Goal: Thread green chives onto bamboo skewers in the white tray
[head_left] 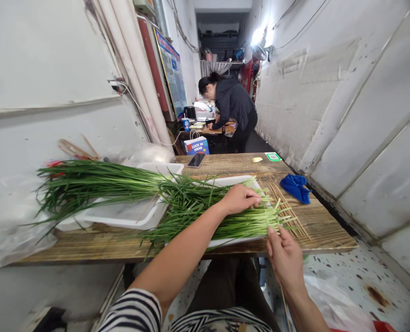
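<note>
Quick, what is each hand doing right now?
Left hand: palm down, pressing on the chives, gripping nothing visible.
Right hand: fingers closed on a thin bamboo skewer.

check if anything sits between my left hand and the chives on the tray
Nothing visible does. The left hand rests flat on the chives lying across the white tray. The right hand holds a skewer at the stalk ends, with the loose skewers beside them.

Left hand [240, 198] presses chives [191, 203] on a white tray [225, 181]; right hand [285, 256] pinches a skewer [283, 295] at the table's [97, 246] near edge.
</note>
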`<action>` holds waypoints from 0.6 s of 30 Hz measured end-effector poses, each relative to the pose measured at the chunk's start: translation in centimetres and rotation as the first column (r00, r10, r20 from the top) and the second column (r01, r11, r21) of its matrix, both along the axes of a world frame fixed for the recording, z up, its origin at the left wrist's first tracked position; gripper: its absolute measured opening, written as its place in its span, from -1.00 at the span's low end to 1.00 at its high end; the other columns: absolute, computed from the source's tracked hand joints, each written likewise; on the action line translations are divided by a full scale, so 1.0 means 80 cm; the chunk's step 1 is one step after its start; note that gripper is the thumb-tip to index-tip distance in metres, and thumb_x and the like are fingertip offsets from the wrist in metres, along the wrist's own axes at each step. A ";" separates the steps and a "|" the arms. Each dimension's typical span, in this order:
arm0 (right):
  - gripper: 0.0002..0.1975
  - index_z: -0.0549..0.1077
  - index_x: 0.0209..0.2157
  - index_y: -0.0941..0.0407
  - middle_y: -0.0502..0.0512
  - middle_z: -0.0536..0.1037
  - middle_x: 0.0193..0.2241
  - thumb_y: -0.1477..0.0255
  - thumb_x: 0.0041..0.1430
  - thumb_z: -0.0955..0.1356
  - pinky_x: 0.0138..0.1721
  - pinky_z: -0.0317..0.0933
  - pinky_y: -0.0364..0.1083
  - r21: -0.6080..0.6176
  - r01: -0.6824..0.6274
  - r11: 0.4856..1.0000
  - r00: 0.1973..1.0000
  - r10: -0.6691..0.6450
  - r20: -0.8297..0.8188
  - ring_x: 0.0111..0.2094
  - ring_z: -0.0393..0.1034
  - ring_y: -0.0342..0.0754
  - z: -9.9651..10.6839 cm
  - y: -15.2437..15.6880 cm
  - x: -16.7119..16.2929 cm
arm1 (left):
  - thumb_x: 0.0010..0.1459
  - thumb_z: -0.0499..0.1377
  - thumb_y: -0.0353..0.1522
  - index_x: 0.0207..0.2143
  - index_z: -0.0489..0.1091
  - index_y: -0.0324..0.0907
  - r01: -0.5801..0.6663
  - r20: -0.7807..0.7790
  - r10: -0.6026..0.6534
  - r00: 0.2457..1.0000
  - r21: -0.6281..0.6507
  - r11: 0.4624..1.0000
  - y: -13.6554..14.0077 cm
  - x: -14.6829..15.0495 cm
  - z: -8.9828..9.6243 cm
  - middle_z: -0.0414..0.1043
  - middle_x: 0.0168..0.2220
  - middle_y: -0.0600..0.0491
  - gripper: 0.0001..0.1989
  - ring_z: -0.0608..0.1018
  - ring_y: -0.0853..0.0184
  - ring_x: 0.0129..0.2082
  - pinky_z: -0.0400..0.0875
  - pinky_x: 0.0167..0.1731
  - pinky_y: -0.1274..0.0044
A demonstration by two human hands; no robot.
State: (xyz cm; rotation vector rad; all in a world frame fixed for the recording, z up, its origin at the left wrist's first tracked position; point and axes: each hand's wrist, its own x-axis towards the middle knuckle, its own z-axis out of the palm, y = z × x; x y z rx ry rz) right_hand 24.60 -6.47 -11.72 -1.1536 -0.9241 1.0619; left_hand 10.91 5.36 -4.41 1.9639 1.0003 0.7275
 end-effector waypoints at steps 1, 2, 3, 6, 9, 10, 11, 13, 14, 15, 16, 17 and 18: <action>-0.64 0.27 -0.43 0.09 -0.23 0.15 -0.79 0.10 0.07 0.38 -0.77 -0.23 -0.25 0.001 0.001 1.000 1.000 -0.001 0.008 -0.78 -0.10 -0.28 -0.002 0.001 0.001 | 0.08 0.10 -0.38 -0.35 0.53 -0.35 0.010 0.005 -0.010 1.000 0.000 1.000 0.001 0.000 -0.001 0.56 -0.43 -0.04 -0.76 0.52 0.43 -0.51 0.39 -0.43 0.64; -0.65 0.28 -0.42 0.09 -0.23 0.15 -0.79 0.11 0.08 0.38 -0.77 -0.22 -0.26 0.001 0.003 1.000 1.000 -0.003 0.014 -0.78 -0.10 -0.28 -0.005 0.001 0.002 | 0.09 0.09 -0.38 -0.36 0.53 -0.35 0.021 0.009 -0.021 1.000 0.001 1.000 0.002 0.000 -0.002 0.55 -0.43 -0.04 -0.75 0.52 0.44 -0.51 0.38 -0.43 0.64; -0.65 0.28 -0.41 0.09 -0.23 0.15 -0.79 0.11 0.09 0.38 -0.77 -0.22 -0.26 -0.001 0.005 1.000 1.000 -0.005 0.018 -0.78 -0.10 -0.28 -0.007 0.001 0.002 | 0.10 0.09 -0.38 -0.37 0.53 -0.35 0.030 0.012 -0.030 0.999 0.003 1.000 0.003 0.000 -0.003 0.55 -0.43 -0.03 -0.75 0.51 0.45 -0.51 0.38 -0.42 0.64; -0.66 0.27 -0.39 0.09 -0.23 0.15 -0.79 0.12 0.10 0.37 -0.76 -0.22 -0.27 0.001 0.004 1.000 1.000 -0.004 0.021 -0.77 -0.10 -0.28 -0.009 0.002 0.003 | 0.11 0.09 -0.36 -0.37 0.52 -0.33 0.051 0.022 -0.051 0.998 -0.015 0.999 0.004 -0.001 -0.005 0.54 -0.44 -0.03 -0.76 0.50 0.46 -0.52 0.38 -0.43 0.65; -0.66 0.26 -0.39 0.09 -0.23 0.14 -0.79 0.12 0.11 0.37 -0.76 -0.21 -0.27 0.014 -0.003 1.000 1.000 0.003 0.016 -0.77 -0.10 -0.28 -0.007 0.002 0.002 | 0.11 0.10 -0.36 -0.35 0.51 -0.35 0.058 0.037 -0.057 0.998 -0.045 0.997 0.003 -0.001 -0.004 0.53 -0.46 -0.03 -0.76 0.48 0.47 -0.54 0.37 -0.45 0.65; -0.66 0.26 -0.40 0.10 -0.23 0.14 -0.79 0.13 0.11 0.37 -0.76 -0.21 -0.27 0.019 -0.008 1.000 1.000 0.008 0.018 -0.77 -0.10 -0.28 -0.006 0.002 0.002 | 0.10 0.10 -0.36 -0.36 0.51 -0.36 0.060 0.040 -0.058 0.998 -0.050 0.997 0.003 0.000 -0.004 0.53 -0.47 -0.04 -0.75 0.48 0.47 -0.54 0.37 -0.46 0.66; -0.66 0.26 -0.40 0.10 -0.23 0.14 -0.79 0.13 0.11 0.37 -0.76 -0.21 -0.27 0.023 -0.013 1.000 1.000 0.012 0.020 -0.77 -0.10 -0.28 -0.005 0.001 0.002 | 0.10 0.10 -0.36 -0.36 0.51 -0.36 0.061 0.040 -0.059 0.997 -0.053 0.997 0.003 0.000 -0.004 0.53 -0.47 -0.04 -0.75 0.48 0.47 -0.54 0.36 -0.46 0.66; -0.66 0.26 -0.41 0.10 -0.23 0.14 -0.79 0.13 0.12 0.37 -0.76 -0.21 -0.28 0.022 -0.018 1.000 1.000 0.018 0.021 -0.77 -0.11 -0.29 -0.005 0.001 0.002 | 0.10 0.10 -0.36 -0.37 0.51 -0.36 0.063 0.038 -0.061 0.997 -0.051 0.997 0.003 0.000 -0.003 0.53 -0.48 -0.03 -0.75 0.47 0.48 -0.55 0.35 -0.47 0.66; -0.66 0.25 -0.42 0.09 -0.23 0.14 -0.79 0.13 0.12 0.37 -0.76 -0.21 -0.28 0.018 -0.018 1.000 1.000 0.018 0.018 -0.77 -0.11 -0.29 -0.006 0.001 0.002 | 0.10 0.10 -0.36 -0.37 0.51 -0.36 0.064 0.038 -0.062 0.997 -0.052 0.997 0.003 0.000 -0.003 0.53 -0.48 -0.03 -0.75 0.47 0.48 -0.55 0.35 -0.47 0.67; -0.66 0.25 -0.42 0.09 -0.23 0.14 -0.79 0.12 0.11 0.37 -0.76 -0.21 -0.28 0.013 -0.015 1.000 1.000 0.015 0.012 -0.77 -0.11 -0.29 -0.006 0.001 0.003 | 0.10 0.09 -0.36 -0.36 0.52 -0.36 0.067 0.038 -0.065 0.997 -0.053 0.996 0.003 0.000 -0.003 0.53 -0.48 -0.03 -0.75 0.47 0.48 -0.55 0.35 -0.48 0.67; -0.66 0.25 -0.42 0.09 -0.23 0.14 -0.79 0.12 0.11 0.37 -0.76 -0.22 -0.28 0.009 -0.012 1.000 1.000 0.012 0.005 -0.76 -0.11 -0.29 -0.006 0.001 0.003 | 0.10 0.09 -0.37 -0.36 0.52 -0.37 0.073 0.036 -0.071 0.997 -0.055 0.996 0.002 0.000 -0.002 0.53 -0.48 -0.04 -0.74 0.47 0.48 -0.55 0.35 -0.48 0.67; -0.66 0.25 -0.42 0.09 -0.23 0.15 -0.79 0.12 0.11 0.37 -0.76 -0.22 -0.28 0.008 -0.012 1.000 1.000 0.012 -0.003 -0.76 -0.10 -0.29 -0.006 0.001 0.002 | 0.10 0.09 -0.38 -0.35 0.52 -0.38 0.079 0.033 -0.077 0.996 -0.056 0.995 0.002 -0.001 -0.001 0.53 -0.48 -0.04 -0.74 0.47 0.48 -0.56 0.35 -0.48 0.67; -0.65 0.25 -0.43 0.09 -0.23 0.14 -0.78 0.12 0.10 0.37 -0.76 -0.22 -0.28 0.012 -0.013 1.000 1.000 0.013 -0.012 -0.76 -0.11 -0.29 -0.006 0.001 0.002 | 0.10 0.09 -0.38 -0.36 0.52 -0.38 0.085 0.030 -0.083 0.996 -0.056 0.995 0.002 -0.001 -0.001 0.53 -0.48 -0.05 -0.74 0.47 0.48 -0.56 0.35 -0.49 0.67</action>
